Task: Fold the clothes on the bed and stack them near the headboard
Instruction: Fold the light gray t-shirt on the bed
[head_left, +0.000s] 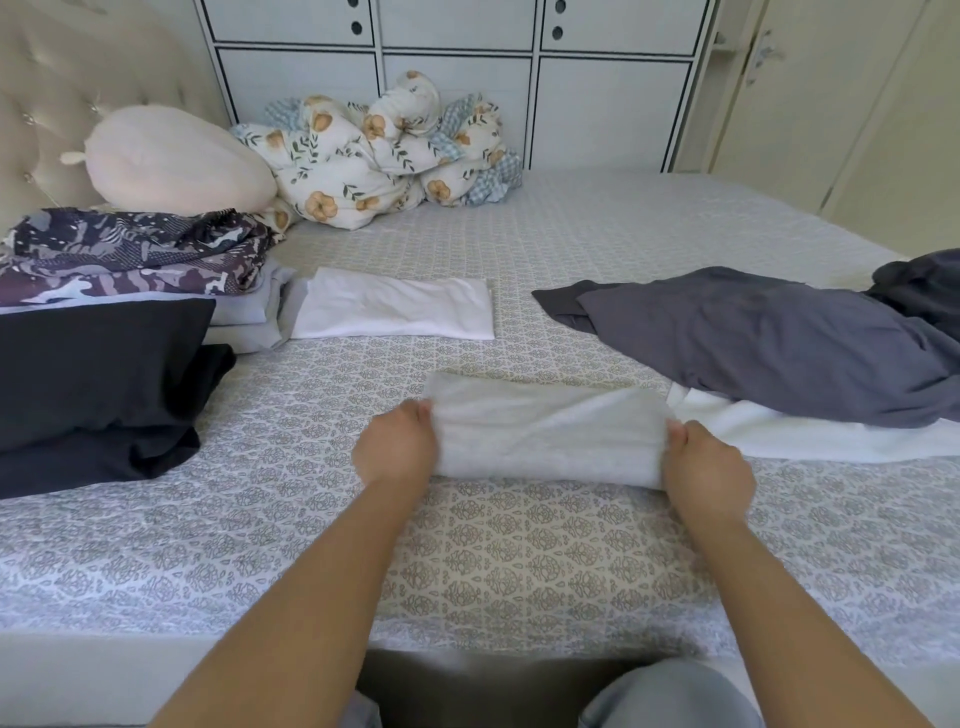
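Left hand (397, 441): grips the left end of a white cloth (548, 428); its fingers are curled round the edge, their tips hidden behind the fabric.
Right hand (709, 470): grips the right end of the same cloth, fingers clamped on it, tips likewise out of sight.
White cloth: folded into a band, held between both hands at the near middle of the bed (519, 561); blurred, so its layers are hard to make out, and I cannot tell whether its underside touches the bed.
Folded white piece (395, 306): lies flat further away, left of centre, just beside the stack.
Stack (130, 270): patterned dark cloth over pale folded pieces, far left near the headboard (62, 83); cut off by the left edge.
Black clothes (98, 384): near left, partly out of frame.
Grey garment (769, 343): unfolded on the right, lying over a white cloth whose far part it hides; its right end is cut off.
Pillow (176, 161): pale, leaning on the headboard.
Flowered bundle (384, 150): bunched against the white cabinet doors (457, 67) at the far side.
Legs: only the knees in grey show at the bottom edge.
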